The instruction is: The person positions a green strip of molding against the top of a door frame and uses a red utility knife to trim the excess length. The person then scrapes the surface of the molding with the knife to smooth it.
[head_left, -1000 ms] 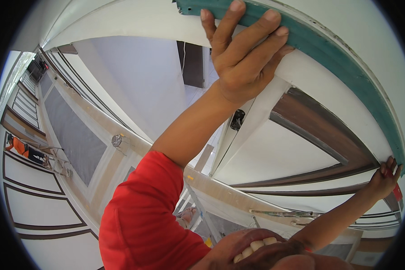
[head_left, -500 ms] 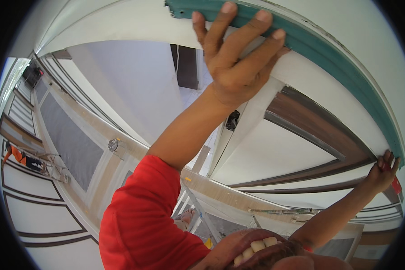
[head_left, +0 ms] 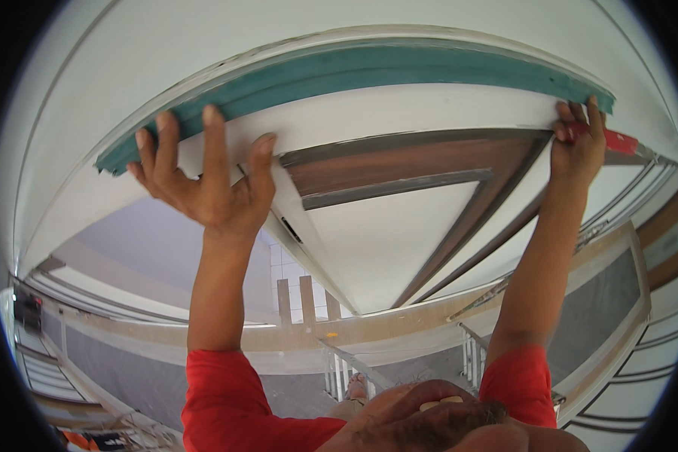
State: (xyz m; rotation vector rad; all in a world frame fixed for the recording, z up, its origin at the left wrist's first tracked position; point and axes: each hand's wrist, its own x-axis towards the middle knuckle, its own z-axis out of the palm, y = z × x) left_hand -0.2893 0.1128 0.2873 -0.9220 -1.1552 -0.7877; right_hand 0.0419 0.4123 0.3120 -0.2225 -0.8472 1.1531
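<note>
A long teal-green moulding strip (head_left: 339, 71) spans overhead along the top edge of the white wall, curved by the lens. My left hand (head_left: 211, 177) is at its left part, fingers spread and fingertips against its lower edge; it grips nothing. At the strip's right end my right hand (head_left: 578, 143) reaches up, index finger touching the strip. A red-handled tool (head_left: 620, 142) with a metal tip is held across that hand's curled fingers, pointing right. Its exact kind does not show.
Below the strip, the white wall has a dark brown frame moulding (head_left: 399, 162). A metal ladder (head_left: 339, 369) stands beneath me, with a bare foot (head_left: 357, 386) on or beside it. Far below lies a floor with grey sections (head_left: 271, 380). Someone in orange (head_left: 75, 439) appears at the lower left.
The view has swung so that the whole strip shows. My left hand stays spread at its left part, and my right hand stays at its right end with the red-handled tool.
</note>
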